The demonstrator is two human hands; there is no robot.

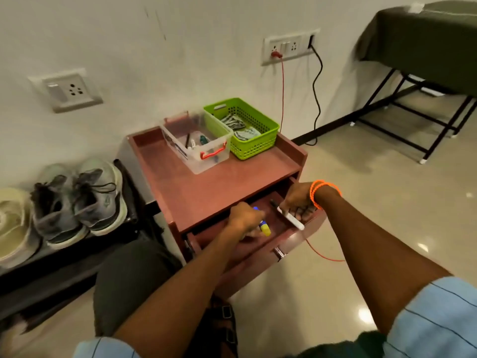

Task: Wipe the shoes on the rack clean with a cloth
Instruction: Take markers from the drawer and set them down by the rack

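Note:
A grey pair of sneakers [77, 200] stands on the low black rack [77, 257] at the left, with a cream shoe [13, 223] beside it at the frame edge. Folded striped cloths [238, 125] lie in a green basket [258, 146] on the red-brown cabinet [206, 187]. The cabinet's top drawer [258, 251] is pulled out. My left hand [244, 220] is inside it, fingers curled around a blue and yellow stick [265, 229]. My right hand [299, 200], with orange bands on the wrist, grips a flat white device [291, 218] at the drawer's right side.
A clear plastic box [201, 148] with small items sits next to the basket. A red cable [282, 94] and a black cable [317, 99] hang from wall sockets. An orange cable [322, 255] trails from the drawer. A green-covered folding table [426, 42] stands at the back right. My knee [124, 280] is between rack and cabinet.

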